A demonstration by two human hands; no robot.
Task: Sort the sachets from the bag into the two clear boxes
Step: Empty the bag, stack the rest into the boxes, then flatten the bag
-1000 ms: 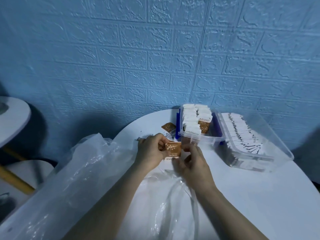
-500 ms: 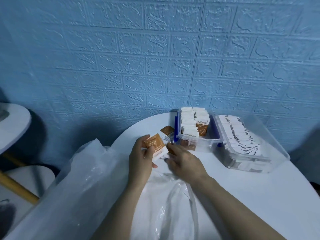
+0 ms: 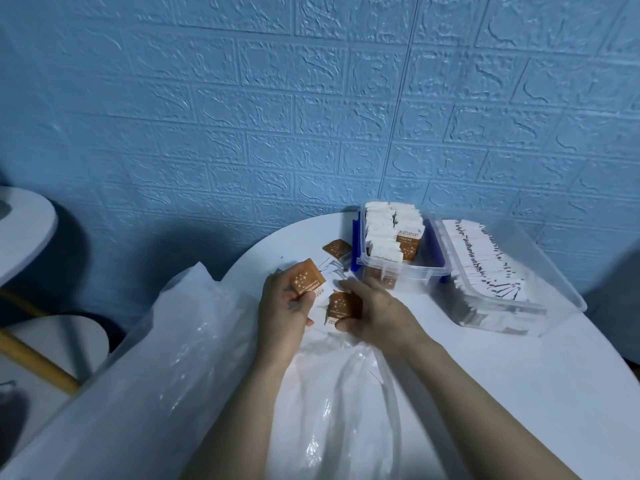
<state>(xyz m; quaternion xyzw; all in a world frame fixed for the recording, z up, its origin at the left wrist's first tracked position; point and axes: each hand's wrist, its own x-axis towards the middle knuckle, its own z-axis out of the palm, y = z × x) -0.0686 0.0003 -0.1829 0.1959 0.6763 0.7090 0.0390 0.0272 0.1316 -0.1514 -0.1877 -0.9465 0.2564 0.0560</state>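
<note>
The left hand [image 3: 287,306] grips a small square brown sachet with white star print [image 3: 307,280], tilted up in its fingers, apparently to show the printed face for sorting. The right hand [image 3: 372,311] pinches a second brown starred sachet [image 3: 344,305] low over the mouth of the crumpled clear plastic bag [image 3: 194,362], which sprawls open across the near side of the round white bench [image 3: 502,375], within easy reach of both hands. Just beyond the fingers, a loose brown sachet [image 3: 337,248] lies on the bench beside the small clear plastic box with blue latches [image 3: 403,271], packed with upright rows of white and brown sachets. The wider clear plastic box [image 3: 554,299] to its right holds white sachets with black print, seemingly the other category. A blue brick-pattern wall [image 3: 311,116] stands behind.
</note>
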